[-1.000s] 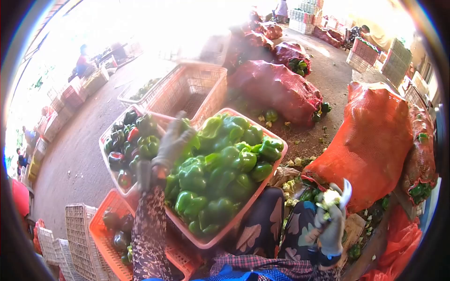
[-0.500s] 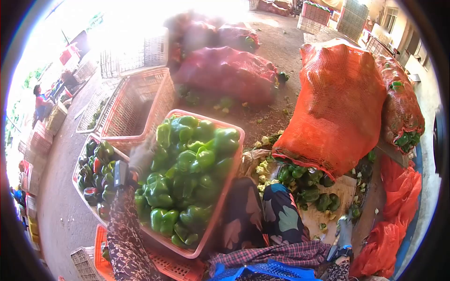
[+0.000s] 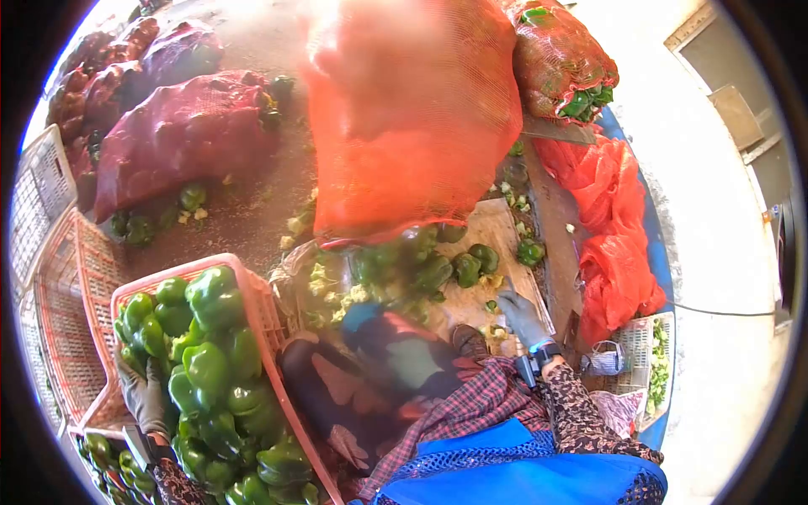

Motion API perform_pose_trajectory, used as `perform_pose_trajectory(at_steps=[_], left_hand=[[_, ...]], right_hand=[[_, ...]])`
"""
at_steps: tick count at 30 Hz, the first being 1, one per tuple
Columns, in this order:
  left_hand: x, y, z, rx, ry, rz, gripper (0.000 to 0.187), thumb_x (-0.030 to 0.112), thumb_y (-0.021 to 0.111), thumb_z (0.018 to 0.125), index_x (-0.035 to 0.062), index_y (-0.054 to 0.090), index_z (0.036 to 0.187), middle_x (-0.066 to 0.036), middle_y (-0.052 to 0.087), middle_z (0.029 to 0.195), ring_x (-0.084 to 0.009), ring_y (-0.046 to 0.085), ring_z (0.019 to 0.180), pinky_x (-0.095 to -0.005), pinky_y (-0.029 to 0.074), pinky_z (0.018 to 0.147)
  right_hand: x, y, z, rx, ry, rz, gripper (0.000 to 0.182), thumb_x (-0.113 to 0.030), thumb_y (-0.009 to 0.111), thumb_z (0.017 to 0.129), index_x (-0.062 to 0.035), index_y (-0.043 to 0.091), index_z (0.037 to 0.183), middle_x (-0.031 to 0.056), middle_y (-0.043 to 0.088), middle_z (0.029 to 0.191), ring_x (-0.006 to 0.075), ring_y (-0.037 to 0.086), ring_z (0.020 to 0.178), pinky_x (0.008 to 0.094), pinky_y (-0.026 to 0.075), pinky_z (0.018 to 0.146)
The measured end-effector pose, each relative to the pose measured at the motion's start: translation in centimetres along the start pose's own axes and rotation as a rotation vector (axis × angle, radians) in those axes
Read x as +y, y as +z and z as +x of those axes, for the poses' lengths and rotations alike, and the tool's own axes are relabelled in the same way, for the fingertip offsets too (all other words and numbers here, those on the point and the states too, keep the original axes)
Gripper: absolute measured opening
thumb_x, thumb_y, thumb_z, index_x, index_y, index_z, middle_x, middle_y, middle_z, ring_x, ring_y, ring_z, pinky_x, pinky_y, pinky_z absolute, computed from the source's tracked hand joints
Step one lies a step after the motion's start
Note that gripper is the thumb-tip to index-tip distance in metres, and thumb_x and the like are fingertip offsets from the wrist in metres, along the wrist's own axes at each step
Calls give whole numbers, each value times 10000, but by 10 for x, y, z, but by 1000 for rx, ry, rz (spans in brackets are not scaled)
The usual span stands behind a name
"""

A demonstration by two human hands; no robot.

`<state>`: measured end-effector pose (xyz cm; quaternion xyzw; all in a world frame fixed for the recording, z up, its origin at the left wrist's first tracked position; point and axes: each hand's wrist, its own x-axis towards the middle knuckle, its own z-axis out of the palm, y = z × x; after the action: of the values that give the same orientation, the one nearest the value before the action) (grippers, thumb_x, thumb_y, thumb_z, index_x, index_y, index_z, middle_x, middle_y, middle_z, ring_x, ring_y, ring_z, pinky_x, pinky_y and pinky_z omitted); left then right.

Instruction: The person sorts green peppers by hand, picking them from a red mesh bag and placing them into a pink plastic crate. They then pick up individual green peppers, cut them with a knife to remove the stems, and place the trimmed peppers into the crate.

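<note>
My left hand (image 3: pixel 145 400), in a grey glove, lies against the green bell peppers (image 3: pixel 206 370) at the left side of a full pink crate (image 3: pixel 273 341). Its fingers look stretched out, with no pepper gripped in them. My right hand (image 3: pixel 525 318), also gloved, is held over the edge of a cardboard sheet (image 3: pixel 498 220) on the ground, fingers extended and holding nothing visible. Just beyond it, loose green peppers (image 3: pixel 467 269) lie below the mouth of a large orange mesh sack (image 3: pixel 412 135).
Another filled mesh sack (image 3: pixel 564 63) stands at the upper right, above crumpled red netting (image 3: pixel 613 219). Dark red sacks (image 3: pixel 185 135) lie at the upper left. An open pink crate (image 3: pixel 97 295) adjoins the full one. A white crate (image 3: pixel 644 370) sits at right.
The view has swung right and down. My left hand has gone from blurred motion to resting at the peppers' left side. My right hand has moved forward toward the loose peppers.
</note>
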<state>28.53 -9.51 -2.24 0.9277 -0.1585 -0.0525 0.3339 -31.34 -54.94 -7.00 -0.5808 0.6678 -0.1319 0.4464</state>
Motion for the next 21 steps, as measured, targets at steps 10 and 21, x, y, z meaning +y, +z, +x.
perform_pose_trajectory(at_steps=[10, 21], left_hand=[[33, -12, 4, -111, -90, 78, 943, 662, 625, 937, 155, 271, 1648, -202, 562, 1517, -359, 586, 1340, -425, 494, 1060], [141, 7, -123, 306, 305, -332, 643, 157, 780, 929, 26, 493, 1489, -204, 610, 1423, -325, 608, 1293, -417, 504, 1077]], right_hand=[[-68, 135, 160, -102, -836, -849, 729, -460, 703, 940, -18, 505, 1485, 268, 466, 1565, 425, 456, 1434, 508, 403, 1156], [-67, 140, 175, -382, -836, -692, 539, -257, 806, 883, -64, 658, 1364, 171, 723, 1282, 270, 704, 1145, 391, 559, 1004]])
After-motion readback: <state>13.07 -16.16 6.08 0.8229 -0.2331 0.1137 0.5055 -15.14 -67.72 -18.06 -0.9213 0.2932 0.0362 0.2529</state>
